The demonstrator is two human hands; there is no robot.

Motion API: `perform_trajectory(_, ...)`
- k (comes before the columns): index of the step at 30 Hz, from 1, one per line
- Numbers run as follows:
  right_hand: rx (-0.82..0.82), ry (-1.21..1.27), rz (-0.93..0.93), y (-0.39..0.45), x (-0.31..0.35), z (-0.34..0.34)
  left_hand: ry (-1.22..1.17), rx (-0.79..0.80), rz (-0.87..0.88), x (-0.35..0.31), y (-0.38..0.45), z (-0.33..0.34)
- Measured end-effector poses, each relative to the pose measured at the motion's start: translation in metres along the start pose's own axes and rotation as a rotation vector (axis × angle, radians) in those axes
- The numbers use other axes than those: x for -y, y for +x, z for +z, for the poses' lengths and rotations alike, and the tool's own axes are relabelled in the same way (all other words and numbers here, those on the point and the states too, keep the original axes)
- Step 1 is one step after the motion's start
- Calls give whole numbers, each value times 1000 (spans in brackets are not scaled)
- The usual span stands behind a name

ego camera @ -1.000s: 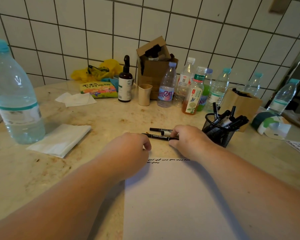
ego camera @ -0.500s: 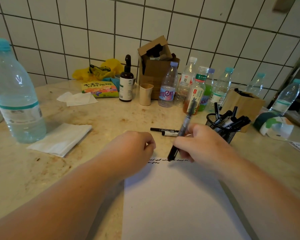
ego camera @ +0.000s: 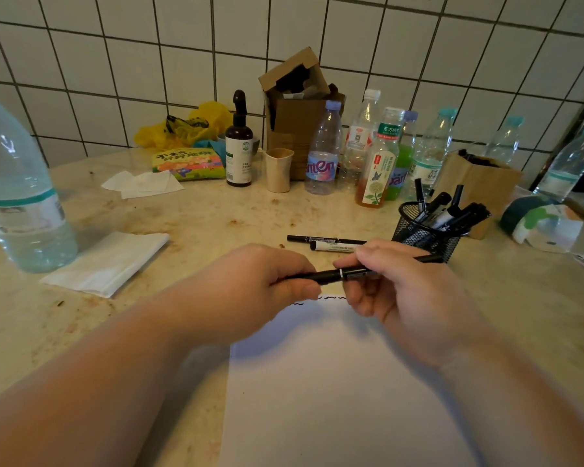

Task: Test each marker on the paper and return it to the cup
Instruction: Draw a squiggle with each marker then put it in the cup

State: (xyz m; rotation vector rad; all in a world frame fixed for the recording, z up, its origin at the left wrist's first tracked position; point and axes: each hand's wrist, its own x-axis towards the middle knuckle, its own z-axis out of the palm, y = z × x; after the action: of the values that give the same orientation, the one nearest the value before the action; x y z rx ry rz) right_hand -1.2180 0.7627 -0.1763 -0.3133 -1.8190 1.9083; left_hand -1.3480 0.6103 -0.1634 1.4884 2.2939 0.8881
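Observation:
A black marker [ego camera: 332, 274] lies level between both hands, just above the top edge of the white paper [ego camera: 334, 382]. My left hand [ego camera: 250, 291] pinches its left end, and my right hand [ego camera: 402, 288] grips its middle and right part. A row of black squiggles [ego camera: 331, 297] runs along the paper's top edge, partly hidden by the hands. Two more markers [ego camera: 327, 242] rest on the counter behind the hands. The black mesh cup [ego camera: 425, 235] stands to the right with several markers in it.
A large water bottle [ego camera: 17, 197] stands at the left beside a folded napkin [ego camera: 108, 261]. Several bottles [ego camera: 378, 156], a paper cup [ego camera: 278, 170], a dark pump bottle [ego camera: 239, 146] and a cardboard box [ego camera: 297, 106] line the tiled wall.
The right hand lifted a marker off the counter, stood it tip-down on the paper, then turned it level. The left hand now grips its left end.

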Motion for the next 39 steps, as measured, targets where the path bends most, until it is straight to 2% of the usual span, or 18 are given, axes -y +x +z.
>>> perform_trajectory(2,-4,-20,-61,0,1,-3,-70,125,-2,-2,-4,-8)
perform_trajectory(4,-45,115,-104,1,6,-10,-183,230,-13,0,-8,-16)
perform_trajectory(5,-73,201,-107,2,9,-16,-311,238,-27,2,-9,-18)
perform_trajectory(7,-136,245,-73,5,10,-24,-563,121,-92,4,-7,-19)
perform_trajectory(8,-160,200,-35,6,8,-24,-563,10,-127,6,-3,-16)
perform_trajectory(11,-193,-78,75,5,-3,-13,-97,-234,-187,9,9,-5)
perform_trajectory(13,-208,-242,105,4,-7,-7,74,-262,-211,14,10,-2)
perform_trajectory(16,-219,-321,128,3,-12,-3,179,-216,-261,18,9,1)
perform_trajectory(22,-177,-345,142,2,-18,3,283,-169,-270,22,13,6)
perform_trajectory(39,-193,-423,142,4,-21,2,254,-190,-253,24,12,6)
